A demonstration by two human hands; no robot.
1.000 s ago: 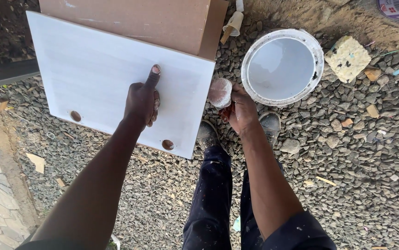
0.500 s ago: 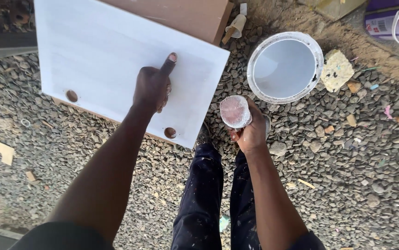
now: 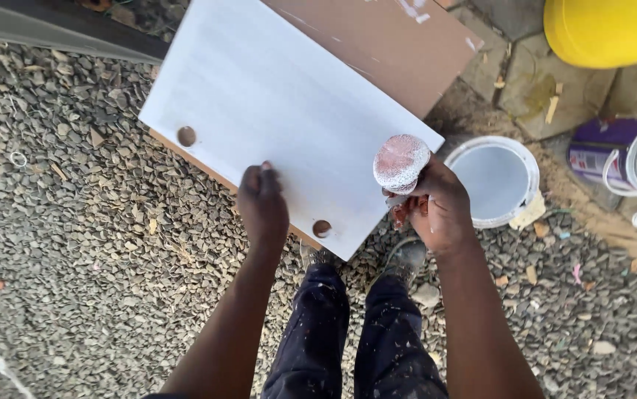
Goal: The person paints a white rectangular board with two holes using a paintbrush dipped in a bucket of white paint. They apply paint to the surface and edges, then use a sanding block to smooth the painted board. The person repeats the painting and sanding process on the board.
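Observation:
A white-painted board (image 3: 281, 111) with two round holes lies tilted on gravel, over a brown board (image 3: 385, 44). My left hand (image 3: 263, 205) rests on the white board's near edge, fingers together, between the two holes. My right hand (image 3: 436, 210) grips the handle of a paint roller (image 3: 400, 162), whose round, paint-covered end faces up at the board's right corner. A white bucket of paint (image 3: 494, 177) stands just right of that hand.
Grey gravel (image 3: 96, 258) covers the ground. My paint-spotted dark trousers (image 3: 355, 332) and shoes are below the board. A yellow container (image 3: 607, 29) sits at top right, a purple can (image 3: 607, 151) and a clear tub at the right edge on paving slabs.
My left hand slid from the middle of the white board down to its near edge. My right hand lifted the roller up to the board's right corner. The view shifted right.

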